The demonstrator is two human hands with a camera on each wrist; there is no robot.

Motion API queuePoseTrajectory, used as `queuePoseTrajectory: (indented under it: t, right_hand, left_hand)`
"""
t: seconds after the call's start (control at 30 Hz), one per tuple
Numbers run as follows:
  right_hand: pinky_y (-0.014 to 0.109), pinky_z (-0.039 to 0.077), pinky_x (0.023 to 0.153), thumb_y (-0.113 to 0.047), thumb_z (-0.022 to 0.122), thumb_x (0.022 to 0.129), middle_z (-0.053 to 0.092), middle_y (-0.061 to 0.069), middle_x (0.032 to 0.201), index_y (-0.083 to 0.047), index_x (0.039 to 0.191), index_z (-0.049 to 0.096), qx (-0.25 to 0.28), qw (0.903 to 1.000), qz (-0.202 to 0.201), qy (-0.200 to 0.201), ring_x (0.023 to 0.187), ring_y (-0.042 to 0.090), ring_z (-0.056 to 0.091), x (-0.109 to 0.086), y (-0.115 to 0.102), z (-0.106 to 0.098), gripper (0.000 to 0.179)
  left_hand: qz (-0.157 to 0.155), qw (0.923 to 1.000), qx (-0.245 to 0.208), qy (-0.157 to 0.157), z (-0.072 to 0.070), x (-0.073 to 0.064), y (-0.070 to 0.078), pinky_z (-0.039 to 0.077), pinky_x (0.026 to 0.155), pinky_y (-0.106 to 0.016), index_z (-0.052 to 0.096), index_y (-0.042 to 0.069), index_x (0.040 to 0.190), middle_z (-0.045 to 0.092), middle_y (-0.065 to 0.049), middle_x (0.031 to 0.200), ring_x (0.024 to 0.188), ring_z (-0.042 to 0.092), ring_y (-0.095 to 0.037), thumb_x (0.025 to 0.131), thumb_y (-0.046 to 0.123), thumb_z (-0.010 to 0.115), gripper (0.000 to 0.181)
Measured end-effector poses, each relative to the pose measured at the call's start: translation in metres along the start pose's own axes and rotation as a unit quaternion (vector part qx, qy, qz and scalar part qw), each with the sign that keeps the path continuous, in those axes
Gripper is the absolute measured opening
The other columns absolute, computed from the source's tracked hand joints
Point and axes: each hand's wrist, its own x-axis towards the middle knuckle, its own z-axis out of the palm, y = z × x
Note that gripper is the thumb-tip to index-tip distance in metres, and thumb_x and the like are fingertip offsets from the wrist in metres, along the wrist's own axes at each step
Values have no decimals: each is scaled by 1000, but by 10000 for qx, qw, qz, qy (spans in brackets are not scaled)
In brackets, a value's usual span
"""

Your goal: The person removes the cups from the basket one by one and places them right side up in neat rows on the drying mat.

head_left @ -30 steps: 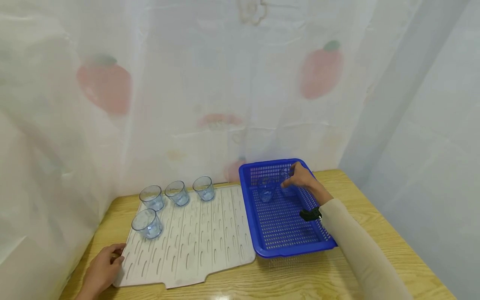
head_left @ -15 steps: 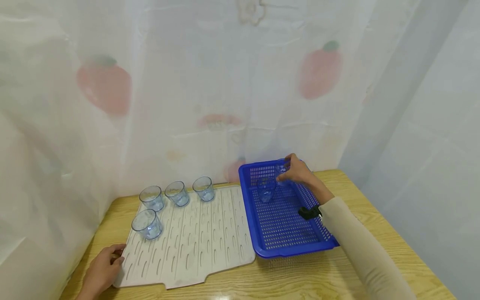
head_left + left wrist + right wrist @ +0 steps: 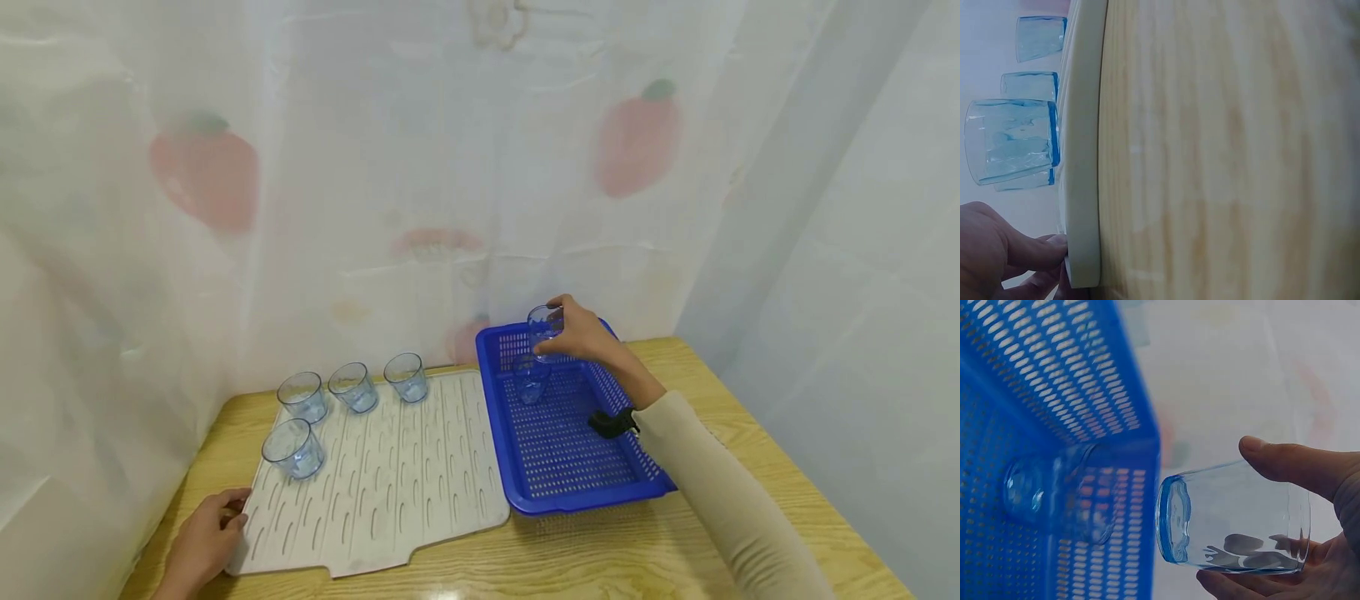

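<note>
My right hand (image 3: 585, 333) holds a clear bluish drinking glass (image 3: 542, 325) above the back of a blue plastic basket (image 3: 585, 502). In the right wrist view, thumb and fingers lie on opposite sides of that glass (image 3: 1229, 519). Another glass (image 3: 530, 385) stands inside the basket. My left hand (image 3: 202, 537) pinches the front left edge of a pale draining board (image 3: 390, 483); the left wrist view shows the thumb (image 3: 1050, 247) against its edge. Several like glasses stand upright on the board, among them the nearest glass (image 3: 294, 450) and the rightmost glass (image 3: 407, 379).
Board and basket sit side by side on a wooden table (image 3: 465, 575), the basket's left wall close to the board's right edge. A pale curtain (image 3: 420, 167) with strawberry prints hangs behind the table, and more sheeting hangs at both sides.
My right hand has lifted the glass up and to the left, from inside the basket's back right to above its back rim. My left hand has stayed at the board's edge.
</note>
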Motion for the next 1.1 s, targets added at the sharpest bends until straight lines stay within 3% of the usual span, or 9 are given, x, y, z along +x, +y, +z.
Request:
queuePoseTrajectory:
  t: [0.43, 0.77, 1.1]
  right_hand:
    - [55, 49, 107, -20, 86, 80, 54, 26, 148, -1, 154, 34, 214, 9982, -556, -65, 135, 43, 55, 0, -48, 27, 92]
    - [49, 52, 105, -21, 87, 81, 57, 21, 147, -4, 153, 37, 277, 9950, -878, -393, 133, 37, 58, 7, -82, 66, 90]
    - [47, 53, 104, -21, 86, 82, 57, 18, 145, -9, 153, 39, 747, 9875, -1070, -888, 134, 35, 58, 15, -119, 116, 85]
  left_hand:
    - [-4, 10000, 3, 29, 0, -1, 0, 48, 82, -46, 54, -10, 139, 61, -27, 118, 99, 61, -32, 98, 3, 58, 43]
    - [93, 9999, 36, 59, 0, 0, 1, 48, 82, -46, 56, -10, 137, 63, -26, 116, 98, 62, -31, 97, 3, 58, 42]
    - [83, 9999, 91, 97, -2, 0, -5, 47, 79, -41, 56, -10, 137, 63, -26, 116, 97, 61, -31, 97, 3, 58, 42]
